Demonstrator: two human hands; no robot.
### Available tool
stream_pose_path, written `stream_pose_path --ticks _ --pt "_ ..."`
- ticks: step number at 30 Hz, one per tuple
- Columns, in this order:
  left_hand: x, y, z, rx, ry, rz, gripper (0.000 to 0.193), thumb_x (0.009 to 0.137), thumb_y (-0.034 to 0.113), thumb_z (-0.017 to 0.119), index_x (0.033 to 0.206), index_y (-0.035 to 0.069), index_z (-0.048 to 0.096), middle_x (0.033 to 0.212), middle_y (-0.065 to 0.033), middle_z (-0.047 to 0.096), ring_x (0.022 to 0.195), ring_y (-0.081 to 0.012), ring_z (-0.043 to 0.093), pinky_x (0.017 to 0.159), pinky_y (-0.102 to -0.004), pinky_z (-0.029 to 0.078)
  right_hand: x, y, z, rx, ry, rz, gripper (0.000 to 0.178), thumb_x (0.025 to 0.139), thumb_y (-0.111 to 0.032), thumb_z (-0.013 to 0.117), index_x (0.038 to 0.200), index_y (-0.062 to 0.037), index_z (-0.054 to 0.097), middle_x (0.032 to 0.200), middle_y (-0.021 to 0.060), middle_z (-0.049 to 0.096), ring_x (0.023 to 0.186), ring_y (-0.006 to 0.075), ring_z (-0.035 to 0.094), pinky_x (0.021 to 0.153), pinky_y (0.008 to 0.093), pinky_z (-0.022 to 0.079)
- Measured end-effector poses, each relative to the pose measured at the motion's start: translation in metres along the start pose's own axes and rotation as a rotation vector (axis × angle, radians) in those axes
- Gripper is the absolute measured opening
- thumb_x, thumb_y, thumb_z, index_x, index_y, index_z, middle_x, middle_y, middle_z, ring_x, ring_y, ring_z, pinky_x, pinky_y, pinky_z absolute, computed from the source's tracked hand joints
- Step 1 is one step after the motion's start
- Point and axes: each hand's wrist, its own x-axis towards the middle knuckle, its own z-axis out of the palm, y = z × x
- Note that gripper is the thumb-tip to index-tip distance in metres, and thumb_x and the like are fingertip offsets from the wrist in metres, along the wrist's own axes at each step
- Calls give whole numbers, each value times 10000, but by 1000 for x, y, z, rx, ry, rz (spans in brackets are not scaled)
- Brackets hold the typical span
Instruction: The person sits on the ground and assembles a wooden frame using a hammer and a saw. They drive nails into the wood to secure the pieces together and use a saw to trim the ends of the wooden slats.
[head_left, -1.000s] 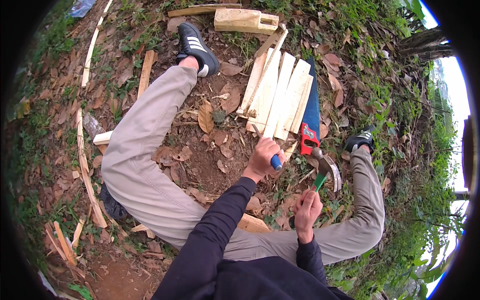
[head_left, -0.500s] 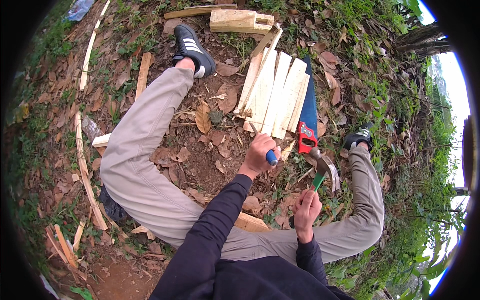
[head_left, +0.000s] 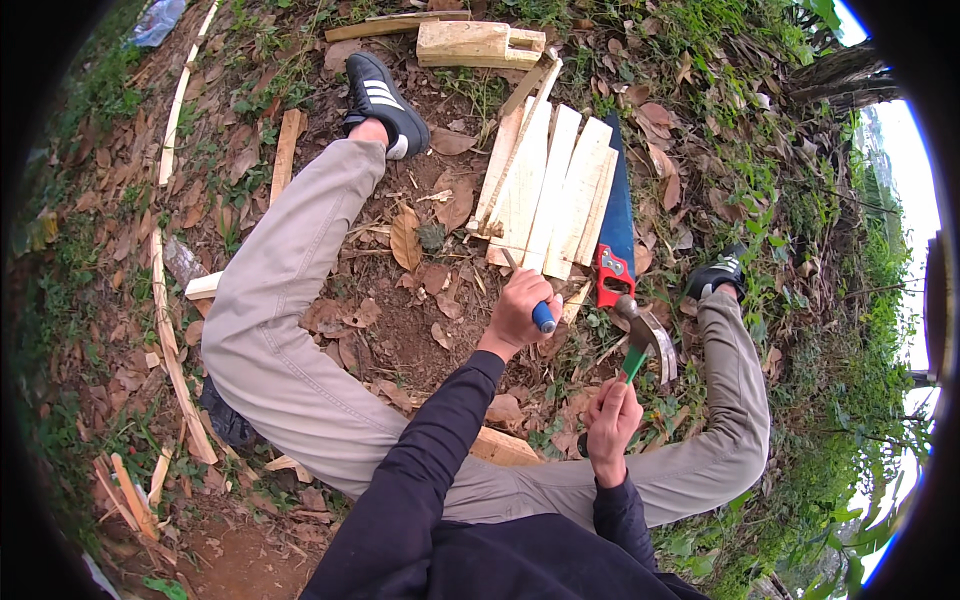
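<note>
Left hand [head_left: 520, 312] is gripping a blue-handled chisel-like tool [head_left: 543, 317]; right hand [head_left: 611, 418] is gripping a claw hammer [head_left: 635, 360].
On leafy ground [head_left: 395, 340], a handsaw [head_left: 621, 215] is lying beside pale wooden slats [head_left: 553, 192].

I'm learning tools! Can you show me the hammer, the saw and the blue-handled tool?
Hammer [head_left: 646, 331], head view, on its metal head.
Saw [head_left: 621, 212], head view, on its blue blade.
Blue-handled tool [head_left: 543, 317], head view, on its handle end.

The left hand [head_left: 520, 310] and right hand [head_left: 612, 420] are bare. Long, close-fitting sleeves [head_left: 430, 440] belong to a plain dark top [head_left: 520, 560], black or perhaps navy; the shade is hard to judge. Loose beige-grey trousers [head_left: 290, 330] show stitched seams; black shoes [head_left: 385, 105] carry white stripes.
</note>
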Motion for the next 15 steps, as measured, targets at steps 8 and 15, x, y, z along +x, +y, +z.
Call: stream_pose_path --ticks 8,15 --pt "0 1 1 -7 -2 -20 227 736 38 702 651 62 493 634 -106 503 606 -313 528 630 -395 450 0 3 0 -5 0 -19 414 1102 -375 403 837 -58 441 581 -37 382 451 35 332 397 220 276" --pt "0 -1 1 -24 7 -5 231 735 38 701 641 61 491 638 -105 512 599 -309 523 627 -394 448 -1 6 -2 -2 -5 -10 414 1102 -375 406 837 -58 440 586 -40 371 455 33 322 398 219 268"
